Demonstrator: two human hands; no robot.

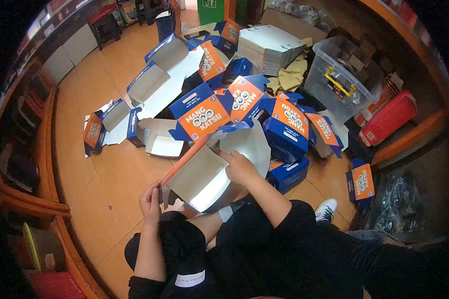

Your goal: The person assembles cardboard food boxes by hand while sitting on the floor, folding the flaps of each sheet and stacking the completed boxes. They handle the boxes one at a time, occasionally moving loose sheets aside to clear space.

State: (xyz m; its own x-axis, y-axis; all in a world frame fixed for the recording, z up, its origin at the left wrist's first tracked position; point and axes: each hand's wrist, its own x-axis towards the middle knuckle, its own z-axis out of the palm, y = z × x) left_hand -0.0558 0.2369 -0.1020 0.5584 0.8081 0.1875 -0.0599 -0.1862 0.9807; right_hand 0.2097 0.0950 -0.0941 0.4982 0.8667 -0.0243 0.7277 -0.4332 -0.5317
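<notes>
An open carton (pixel 199 177) with a pale inside lies tilted over my lap. Its orange side panel and a raised flap with a blue edge show. My left hand (pixel 150 202) pinches the carton's near left corner, where a small flap folds down. My right hand (pixel 240 168) reaches in at the far right side, fingers closed on the fold between the box body and the raised flap. Just beyond the carton sits an orange and blue printed box (pixel 203 114), one of several in a pile.
Open boxes (pixel 157 82) spread over the tiled floor (pixel 105 189) at the far left. Flat white sheets (pixel 269 47) are stacked at the back. A clear bin (pixel 334 82) with a yellow handle and a red package (pixel 391 117) stand right. A white shoe (pixel 326 209) shows near my right side.
</notes>
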